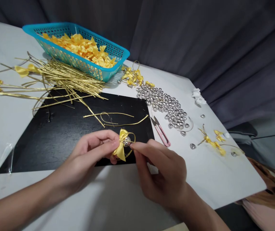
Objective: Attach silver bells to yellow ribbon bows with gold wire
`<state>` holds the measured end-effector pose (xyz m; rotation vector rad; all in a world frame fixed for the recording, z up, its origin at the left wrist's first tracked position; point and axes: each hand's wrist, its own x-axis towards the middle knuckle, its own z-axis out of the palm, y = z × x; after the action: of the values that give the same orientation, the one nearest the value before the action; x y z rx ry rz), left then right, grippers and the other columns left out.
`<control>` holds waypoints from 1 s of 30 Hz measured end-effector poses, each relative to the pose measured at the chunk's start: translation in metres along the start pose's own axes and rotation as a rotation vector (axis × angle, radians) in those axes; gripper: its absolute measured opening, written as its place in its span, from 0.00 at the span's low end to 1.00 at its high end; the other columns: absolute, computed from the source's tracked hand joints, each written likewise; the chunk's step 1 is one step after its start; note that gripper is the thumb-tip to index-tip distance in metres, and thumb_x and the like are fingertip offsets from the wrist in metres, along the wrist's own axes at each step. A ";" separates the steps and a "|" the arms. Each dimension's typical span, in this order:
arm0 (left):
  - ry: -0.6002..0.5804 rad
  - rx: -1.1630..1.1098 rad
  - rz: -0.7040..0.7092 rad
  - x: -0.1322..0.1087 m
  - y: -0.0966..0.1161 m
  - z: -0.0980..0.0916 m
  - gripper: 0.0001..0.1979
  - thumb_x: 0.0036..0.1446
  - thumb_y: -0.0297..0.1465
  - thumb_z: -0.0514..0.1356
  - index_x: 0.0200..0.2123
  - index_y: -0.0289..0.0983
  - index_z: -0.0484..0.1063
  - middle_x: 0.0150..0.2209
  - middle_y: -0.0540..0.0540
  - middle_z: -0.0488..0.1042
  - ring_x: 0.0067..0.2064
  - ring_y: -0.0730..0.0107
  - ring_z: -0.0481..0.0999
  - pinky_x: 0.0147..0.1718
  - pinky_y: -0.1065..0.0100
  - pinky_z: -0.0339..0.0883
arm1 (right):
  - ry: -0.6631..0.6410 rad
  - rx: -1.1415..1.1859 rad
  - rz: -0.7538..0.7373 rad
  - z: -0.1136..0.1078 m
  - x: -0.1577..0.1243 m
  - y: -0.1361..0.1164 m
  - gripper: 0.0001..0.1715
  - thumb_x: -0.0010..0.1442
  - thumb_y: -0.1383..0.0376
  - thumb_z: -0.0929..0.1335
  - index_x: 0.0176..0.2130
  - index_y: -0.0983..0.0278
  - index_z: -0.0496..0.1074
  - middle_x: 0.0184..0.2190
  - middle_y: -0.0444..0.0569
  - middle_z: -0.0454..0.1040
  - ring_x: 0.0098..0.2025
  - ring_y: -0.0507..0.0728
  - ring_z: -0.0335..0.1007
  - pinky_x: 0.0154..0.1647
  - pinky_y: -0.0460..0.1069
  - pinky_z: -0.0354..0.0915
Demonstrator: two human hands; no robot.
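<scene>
My left hand (89,154) pinches a yellow ribbon bow (120,153) between thumb and fingers, above the front part of a black board (55,144). Against the bow's right side sits a shiny silver bead (127,141), possibly a bell. A thin gold cord (134,137) loops around it. My right hand (161,166) is closed, thumb and index finger pinched together at the cord loop beside the bead. The fingertips partly cover the exact point of the pinch.
Behind stands a turquoise basket (118,65) of yellow bows. A bundle of gold cords (75,77) overlaps the board's back edge. To the right lie a pile of silver beads (164,104), pink-handled thread snips (163,133), finished-looking bows (213,144) and crumpled white paper (198,96).
</scene>
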<state>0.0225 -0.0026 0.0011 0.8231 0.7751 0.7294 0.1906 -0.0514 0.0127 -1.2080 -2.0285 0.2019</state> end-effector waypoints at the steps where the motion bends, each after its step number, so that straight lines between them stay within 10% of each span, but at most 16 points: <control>1: -0.002 -0.007 -0.001 0.000 0.001 0.000 0.08 0.51 0.33 0.64 0.22 0.36 0.75 0.21 0.52 0.69 0.24 0.78 0.65 0.24 0.79 0.61 | 0.001 0.002 0.005 0.000 0.000 0.000 0.10 0.56 0.77 0.62 0.35 0.65 0.67 0.22 0.42 0.61 0.19 0.47 0.51 0.18 0.44 0.49; 30: 0.019 -0.146 -0.062 0.004 0.003 0.004 0.08 0.45 0.26 0.63 0.17 0.37 0.74 0.16 0.54 0.67 0.20 0.81 0.62 0.19 0.82 0.60 | 0.027 0.232 0.158 0.026 -0.006 -0.009 0.10 0.60 0.77 0.60 0.38 0.64 0.63 0.24 0.43 0.67 0.20 0.46 0.61 0.18 0.41 0.56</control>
<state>0.0273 0.0008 0.0043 0.6584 0.7521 0.7302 0.1690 -0.0554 -0.0048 -1.2157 -1.8298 0.4815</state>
